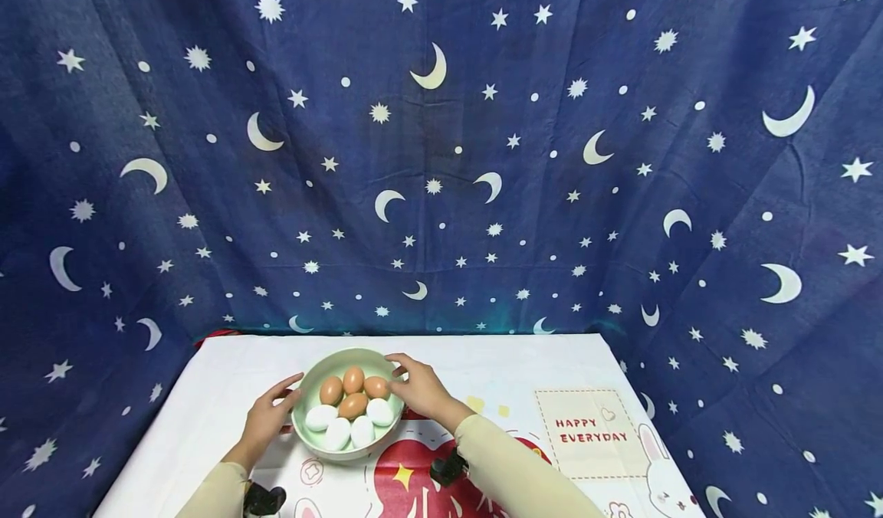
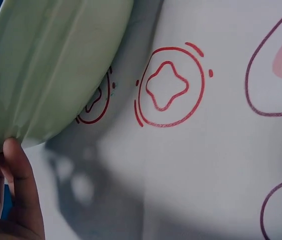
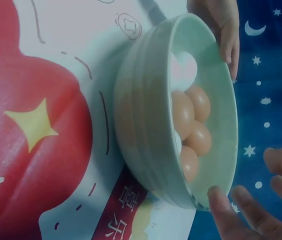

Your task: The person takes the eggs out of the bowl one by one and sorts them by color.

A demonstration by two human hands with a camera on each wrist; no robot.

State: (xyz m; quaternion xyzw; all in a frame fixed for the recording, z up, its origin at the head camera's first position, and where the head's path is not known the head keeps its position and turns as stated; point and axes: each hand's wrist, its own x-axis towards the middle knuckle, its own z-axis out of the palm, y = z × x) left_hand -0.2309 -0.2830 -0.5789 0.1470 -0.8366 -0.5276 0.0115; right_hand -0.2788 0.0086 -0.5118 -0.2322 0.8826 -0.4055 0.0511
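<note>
Fingers of the left hand [image 1: 264,420], in the head view, lie against one side of a pale green bowl [image 1: 327,368], and those of the right hand [image 1: 426,386] arch at the opposite rim, so the bowl sits between the two sets of fingertips. Neither hand looks clenched. I count one bowl and eight eggs: four brown eggs [image 1: 353,405], one just beside the right thumb, and four white eggs [image 1: 337,434], nearer the person than those fingertips.

From the left wrist, a straight finger or thumb touches the bowl's outside, with the tablecloth [image 2: 191,180] beyond it. That wall looks stiff and glazed, probably a bit slippery, and fairly weighty with its load; I'd hold it from both sides, fingers under the flare.

From the right wrist, the right fingers are extended and loose, wrapped round nothing; whether the closest one touches the rim I can't tell. Beyond them the eggs lie loose, smooth and likely to roll, brittle if real, so I'd keep the bowl level and take any single egg gently round its widest part
</note>
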